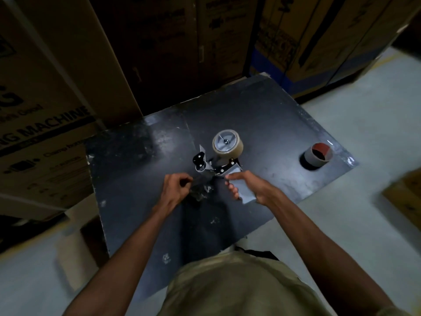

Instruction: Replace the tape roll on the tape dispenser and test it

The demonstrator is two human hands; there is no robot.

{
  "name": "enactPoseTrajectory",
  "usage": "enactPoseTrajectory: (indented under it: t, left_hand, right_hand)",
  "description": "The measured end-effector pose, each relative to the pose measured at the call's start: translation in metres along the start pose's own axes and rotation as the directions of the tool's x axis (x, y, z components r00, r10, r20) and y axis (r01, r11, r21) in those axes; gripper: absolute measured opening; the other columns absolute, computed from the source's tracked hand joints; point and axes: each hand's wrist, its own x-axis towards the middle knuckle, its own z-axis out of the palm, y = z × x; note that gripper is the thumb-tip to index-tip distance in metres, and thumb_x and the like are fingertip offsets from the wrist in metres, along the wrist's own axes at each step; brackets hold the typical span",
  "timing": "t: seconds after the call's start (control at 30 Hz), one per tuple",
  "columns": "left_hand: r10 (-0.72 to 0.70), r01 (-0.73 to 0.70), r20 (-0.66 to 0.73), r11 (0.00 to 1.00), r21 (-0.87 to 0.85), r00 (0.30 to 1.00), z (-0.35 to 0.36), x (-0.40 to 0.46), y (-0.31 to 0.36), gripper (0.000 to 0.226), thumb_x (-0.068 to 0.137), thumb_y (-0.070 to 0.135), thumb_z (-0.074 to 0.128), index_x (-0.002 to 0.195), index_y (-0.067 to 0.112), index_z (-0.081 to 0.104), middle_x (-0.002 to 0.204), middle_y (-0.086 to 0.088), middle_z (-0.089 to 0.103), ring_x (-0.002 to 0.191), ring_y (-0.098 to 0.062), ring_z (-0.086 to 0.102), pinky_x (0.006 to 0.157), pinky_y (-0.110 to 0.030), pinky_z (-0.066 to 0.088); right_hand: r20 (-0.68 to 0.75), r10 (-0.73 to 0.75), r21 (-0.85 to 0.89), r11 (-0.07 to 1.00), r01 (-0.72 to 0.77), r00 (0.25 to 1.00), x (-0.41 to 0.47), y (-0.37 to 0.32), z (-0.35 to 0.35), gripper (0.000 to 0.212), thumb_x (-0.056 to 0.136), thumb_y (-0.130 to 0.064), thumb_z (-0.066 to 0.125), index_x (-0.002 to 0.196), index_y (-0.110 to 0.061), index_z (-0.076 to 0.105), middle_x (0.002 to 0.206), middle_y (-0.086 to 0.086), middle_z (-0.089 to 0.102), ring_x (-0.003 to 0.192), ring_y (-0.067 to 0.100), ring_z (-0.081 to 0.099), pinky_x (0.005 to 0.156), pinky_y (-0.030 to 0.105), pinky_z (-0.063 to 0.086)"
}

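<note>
Tape dispenser (217, 156) sits just beyond both hands: right hand (247, 187) grips its handle, left hand (175, 190) pinches crumpled tape (201, 190).

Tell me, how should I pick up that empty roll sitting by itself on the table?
Grab the empty roll by its round outer wall, coming down from above. It stands on end with its open hole facing up, alone near the right edge of the dark table, so fingers can probably wrap opposite sides, or hook into the hole.
</note>
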Motion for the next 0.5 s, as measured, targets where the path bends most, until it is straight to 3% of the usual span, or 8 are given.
enactPoseTrajectory:
  t: [0.07,0.17,0.27,0.4,0.5]
  left_hand:
    - [0.018,-0.018,0.043,1.000,-0.005,0.999,0.005,0.010,-0.002,0.021,0.071,-0.001,0.065,0.084,0.009,0.077,0.086,-0.005,0.077,0.073,-0.016,0.070,0.075,-0.022,0.055]
    - [0.052,-0.052,0.066,0.999,0.007,0.997,0.013,0.024,-0.003,0.023,0.066,0.008,0.056,0.080,0.010,0.075,0.084,-0.004,0.075,0.075,-0.022,0.070,0.073,-0.033,0.057]
    - [0.071,-0.073,0.074,0.997,0.028,0.995,0.021,0.031,0.000,0.024,0.065,0.002,0.048,0.074,0.003,0.071,0.077,-0.010,0.072,0.074,-0.029,0.067,0.069,-0.030,0.053]
    - [0.090,-0.092,0.085,0.995,0.024,0.992,0.028,0.032,-0.007,0.026,0.069,-0.011,0.056,0.088,-0.006,0.074,0.092,-0.020,0.073,0.085,-0.032,0.070,0.081,-0.029,0.048]
    - [0.139,-0.141,0.073,0.990,0.020,0.988,0.028,0.037,-0.015,0.025,0.068,-0.006,0.058,0.085,-0.001,0.075,0.096,-0.018,0.073,0.088,-0.032,0.068,0.082,-0.030,0.052]
  right_hand:
    - [-0.075,-0.099,-0.076,0.993,0.093,0.992,-0.006,0.001,0.000,0.012,0.093,-0.016,0.063,0.084,-0.007,0.062,0.068,0.005,0.057,0.053,0.013,0.051,0.049,0.023,0.044]
    - [-0.154,-0.224,-0.166,0.966,0.199,0.962,-0.008,0.007,0.002,0.013,0.092,-0.016,0.066,0.086,-0.005,0.063,0.069,0.008,0.060,0.055,0.018,0.054,0.052,0.027,0.047]
    - [-0.219,-0.287,-0.175,0.952,0.251,0.933,-0.005,0.016,0.006,0.013,0.091,-0.016,0.067,0.084,-0.005,0.064,0.069,0.009,0.060,0.056,0.019,0.055,0.052,0.029,0.047]
    - [-0.283,-0.328,-0.151,0.943,0.296,0.901,0.004,0.025,0.013,0.012,0.091,-0.013,0.067,0.084,-0.004,0.065,0.069,0.012,0.059,0.055,0.021,0.054,0.050,0.030,0.046]
    - [-0.292,-0.353,-0.147,0.935,0.323,0.889,0.010,0.026,0.017,0.012,0.091,-0.013,0.066,0.086,-0.002,0.065,0.070,0.013,0.059,0.055,0.021,0.054,0.050,0.029,0.047]
